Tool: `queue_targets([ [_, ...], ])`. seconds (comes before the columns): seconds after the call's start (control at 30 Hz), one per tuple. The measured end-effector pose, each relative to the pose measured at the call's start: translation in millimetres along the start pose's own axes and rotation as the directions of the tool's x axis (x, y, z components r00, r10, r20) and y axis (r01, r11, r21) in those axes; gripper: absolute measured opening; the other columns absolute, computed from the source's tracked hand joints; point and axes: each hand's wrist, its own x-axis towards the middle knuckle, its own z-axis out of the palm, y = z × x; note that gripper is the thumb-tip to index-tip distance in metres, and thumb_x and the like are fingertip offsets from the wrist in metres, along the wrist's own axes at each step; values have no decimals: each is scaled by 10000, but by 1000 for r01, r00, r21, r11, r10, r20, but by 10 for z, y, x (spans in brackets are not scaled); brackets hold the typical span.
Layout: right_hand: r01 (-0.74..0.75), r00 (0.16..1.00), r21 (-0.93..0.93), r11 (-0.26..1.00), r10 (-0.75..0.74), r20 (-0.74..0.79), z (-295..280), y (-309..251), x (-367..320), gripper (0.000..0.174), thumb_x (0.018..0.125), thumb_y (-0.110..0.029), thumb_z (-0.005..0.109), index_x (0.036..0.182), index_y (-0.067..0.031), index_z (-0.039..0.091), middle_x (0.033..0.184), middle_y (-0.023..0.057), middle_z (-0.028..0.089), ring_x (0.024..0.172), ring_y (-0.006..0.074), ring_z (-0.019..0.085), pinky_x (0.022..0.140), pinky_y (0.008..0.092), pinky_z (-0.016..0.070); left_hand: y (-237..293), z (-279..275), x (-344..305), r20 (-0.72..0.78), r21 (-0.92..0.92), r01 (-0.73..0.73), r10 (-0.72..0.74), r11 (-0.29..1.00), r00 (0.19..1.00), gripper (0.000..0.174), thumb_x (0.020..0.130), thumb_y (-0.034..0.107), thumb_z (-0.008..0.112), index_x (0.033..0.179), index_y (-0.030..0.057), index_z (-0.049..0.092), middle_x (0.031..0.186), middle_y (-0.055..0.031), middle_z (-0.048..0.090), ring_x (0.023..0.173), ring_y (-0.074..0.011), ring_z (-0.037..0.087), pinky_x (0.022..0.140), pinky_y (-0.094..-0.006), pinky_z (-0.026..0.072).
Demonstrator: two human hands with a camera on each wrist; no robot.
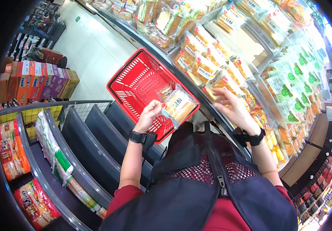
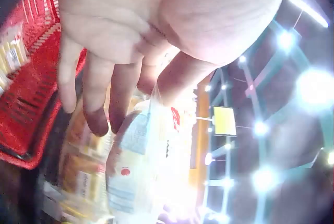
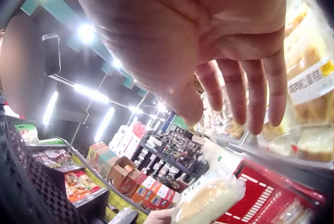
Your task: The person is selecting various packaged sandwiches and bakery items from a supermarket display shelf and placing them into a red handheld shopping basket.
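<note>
My left hand (image 1: 149, 115) pinches the edge of a clear bag of bread (image 1: 179, 107) with a white label, held over the near end of a red shopping basket (image 1: 115, 85). In the left wrist view, thumb and fingertips close on the top of the bag (image 2: 130, 166). Another bagged bread (image 1: 166, 91) shows inside the basket, partly covered by the held bag. My right hand (image 1: 235, 111) has loosely spread fingers and holds nothing. It hovers at the edge of the bread display, beside several bagged breads (image 1: 206, 72).
Green-printed bags (image 1: 289, 84) fill the display's right side. Dark shelf dividers (image 1: 96, 134) stand on the left, with bagged goods (image 1: 11, 148) at the far left. Stacked cartons (image 1: 35, 79) stand beyond them. A pale tiled floor (image 1: 92, 34) runs behind the basket.
</note>
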Motion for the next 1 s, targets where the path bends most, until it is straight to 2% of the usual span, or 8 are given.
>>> queue_targets([
  [0.1, 44, 997, 155, 987, -54, 61, 142, -80, 199, 507, 888, -246, 618, 1307, -46, 416, 1120, 137, 577, 967, 182, 593, 840, 304, 476, 344, 345, -49, 60, -150, -20, 30, 988, 998, 117, 949, 193, 475, 987, 83, 489, 874, 22, 517, 860, -91, 541, 828, -285, 435],
  [0.23, -162, 959, 388, 907, 53, 277, -220, -398, 427, 494, 914, -297, 587, 1288, -14, 433, 1052, 109, 625, 939, 141, 583, 843, 310, 471, 794, 736, 162, 169, -242, 28, 14, 970, 986, 153, 931, 189, 503, 1011, 61, 481, 940, -2, 539, 932, -102, 522, 845, -259, 395],
  [0.4, -220, 924, 328, 919, 89, 371, -277, -243, 261, 414, 921, -326, 572, 1237, -64, 519, 879, 17, 647, 707, 28, 547, 563, 196, 463, 701, 917, 292, 284, -141, 76, -33, 987, 958, 143, 931, 178, 501, 1000, 56, 472, 940, -1, 529, 923, -97, 526, 833, -258, 408],
  [0.53, -293, 912, 294, 910, 173, 371, -233, -322, 186, 402, 929, -332, 558, 1236, -75, 536, 864, -7, 637, 650, 30, 538, 534, 193, 455, 595, 796, 373, 307, -123, 102, -60, 987, 950, 139, 929, 182, 506, 992, 63, 472, 922, -2, 527, 900, -93, 528, 815, -251, 413],
  [0.7, -281, 929, 295, 913, 181, 323, -325, -113, 288, 321, 951, -297, 523, 1155, -65, 611, 795, -21, 619, 605, 31, 536, 483, 189, 426, 556, 812, 618, 349, -140, 87, -34, 986, 936, 124, 927, 174, 504, 985, 70, 467, 967, -38, 564, 946, -121, 545, 832, -268, 425],
  [0.83, -216, 958, 232, 948, 159, 239, -192, 26, 400, 275, 956, -219, 515, 1086, -7, 633, 763, 3, 616, 554, 54, 537, 524, 209, 473, 335, 634, 607, 251, -155, 101, -59, 983, 966, 187, 920, 179, 500, 1071, 80, 450, 1156, -156, 568, 1061, -227, 568, 840, -348, 500],
  [0.9, -76, 993, 269, 960, 48, 109, -467, 20, 484, 268, 952, -201, 521, 1079, 7, 631, 790, 24, 628, 594, 74, 580, 572, 223, 504, 503, 706, 637, 143, -141, -58, 78, 988, 987, 287, 912, 206, 503, 1164, 86, 439, 1206, -179, 540, 1091, -250, 561, 809, -369, 523],
  [1.0, -75, 974, 339, 938, 142, -178, -799, 60, 635, 252, 944, -178, 534, 1059, 24, 632, 833, 43, 644, 674, 115, 635, 640, 256, 537, 331, 316, 572, -16, -84, -187, 187, 979, 982, 351, 901, 222, 509, 1212, 76, 435, 1245, -187, 521, 1082, -251, 565, 857, -356, 493],
])
